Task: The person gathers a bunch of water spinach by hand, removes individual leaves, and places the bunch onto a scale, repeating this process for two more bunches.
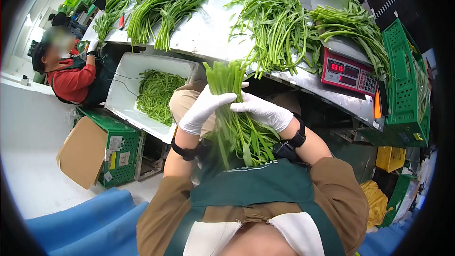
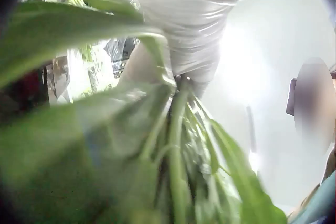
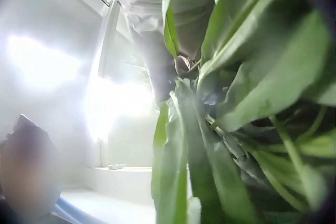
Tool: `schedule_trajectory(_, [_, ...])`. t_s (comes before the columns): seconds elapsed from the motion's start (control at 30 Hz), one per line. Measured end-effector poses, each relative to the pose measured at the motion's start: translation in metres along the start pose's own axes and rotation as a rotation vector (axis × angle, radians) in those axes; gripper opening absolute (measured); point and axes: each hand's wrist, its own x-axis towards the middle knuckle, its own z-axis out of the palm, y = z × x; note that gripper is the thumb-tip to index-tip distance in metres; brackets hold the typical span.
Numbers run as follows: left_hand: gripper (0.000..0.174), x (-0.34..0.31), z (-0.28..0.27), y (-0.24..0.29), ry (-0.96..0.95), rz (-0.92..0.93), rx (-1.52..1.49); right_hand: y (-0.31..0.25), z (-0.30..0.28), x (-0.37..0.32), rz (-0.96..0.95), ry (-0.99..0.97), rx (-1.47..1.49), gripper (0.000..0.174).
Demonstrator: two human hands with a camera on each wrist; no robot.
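A bunch of long-stemmed leafy greens (image 1: 225, 78) is held upright in front of the person's apron, cut stem ends up and leaves hanging down. My white-gloved left hand (image 1: 204, 109) grips the stems from the left, thumb across their front. From the other side my right hand (image 1: 264, 111), also gloved in white, holds the same bunch, its fingers partly hidden behind the stems. Broad leaves (image 2: 68, 145) fill much of the left wrist view below the glove. In the right wrist view, leaves (image 3: 278, 71) hang close under the right glove (image 3: 168, 8).
Piles of the greens (image 1: 279, 28) lie on the metal table (image 1: 218, 23). A red scale (image 1: 348, 73) reading 0.315 stands at right, beside a green crate (image 1: 400, 80). A white foam box (image 1: 121, 83) holds loose greens at left. Another person (image 1: 71, 73) works beyond it.
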Motion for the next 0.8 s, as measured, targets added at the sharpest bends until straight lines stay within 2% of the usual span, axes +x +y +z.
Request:
schedule_trajectory(0.07, [0.060, 0.000, 0.004, -0.003, 0.077, 0.012, -0.085, 0.002, -0.003, 0.001, 0.025, -0.001, 0.039, 0.063])
schedule_trajectory(0.1, [0.059, 0.001, 0.008, -0.007, 0.141, 0.020, -0.153, 0.003, -0.002, 0.001, -0.038, -0.002, 0.040, 0.058])
schedule_trajectory(0.2, [0.051, 0.002, 0.009, -0.015, 0.236, -0.010, -0.357, -0.001, -0.008, -0.007, -0.151, 0.113, -0.454, 0.052])
schedule_trajectory(0.23, [0.050, 0.002, 0.013, -0.017, 0.259, -0.032, -0.411, -0.008, -0.011, -0.012, -0.183, 0.281, -1.046, 0.043])
schedule_trajectory(0.27, [0.049, 0.002, 0.016, -0.015, 0.282, -0.055, -0.464, -0.014, -0.009, -0.014, -0.394, 0.370, -1.213, 0.032])
schedule_trajectory(0.33, [0.050, 0.000, 0.007, -0.015, 0.236, -0.063, -0.497, -0.035, 0.007, -0.024, -0.441, 0.538, -1.299, 0.023])
schedule_trajectory(0.37, [0.050, -0.002, 0.008, -0.011, 0.228, -0.056, -0.530, -0.039, 0.004, -0.030, -0.583, 0.649, -1.506, 0.015])
schedule_trajectory(0.4, [0.050, -0.004, 0.010, -0.007, 0.219, -0.049, -0.563, -0.052, 0.016, -0.036, -0.708, 0.670, -1.550, 0.010])
schedule_trajectory(0.47, [0.045, -0.006, 0.011, -0.004, 0.197, -0.065, -0.526, -0.059, 0.029, -0.034, -0.921, 0.615, -1.585, 0.018])
schedule_trajectory(0.5, [0.043, -0.006, 0.013, -0.006, 0.214, -0.071, -0.496, -0.058, 0.030, -0.031, -0.893, 0.552, -1.618, 0.022])
schedule_trajectory(0.53, [0.042, -0.005, 0.016, -0.007, 0.229, -0.075, -0.465, -0.053, 0.027, -0.025, -0.942, 0.533, -1.633, 0.023])
schedule_trajectory(0.6, [0.040, -0.009, 0.019, -0.008, 0.207, -0.091, -0.519, -0.052, 0.021, -0.020, -0.890, 0.526, -1.731, 0.021])
schedule_trajectory(0.8, [0.043, -0.015, 0.014, -0.011, 0.222, -0.105, -0.458, -0.050, 0.019, -0.022, -0.880, 0.519, -1.715, 0.016])
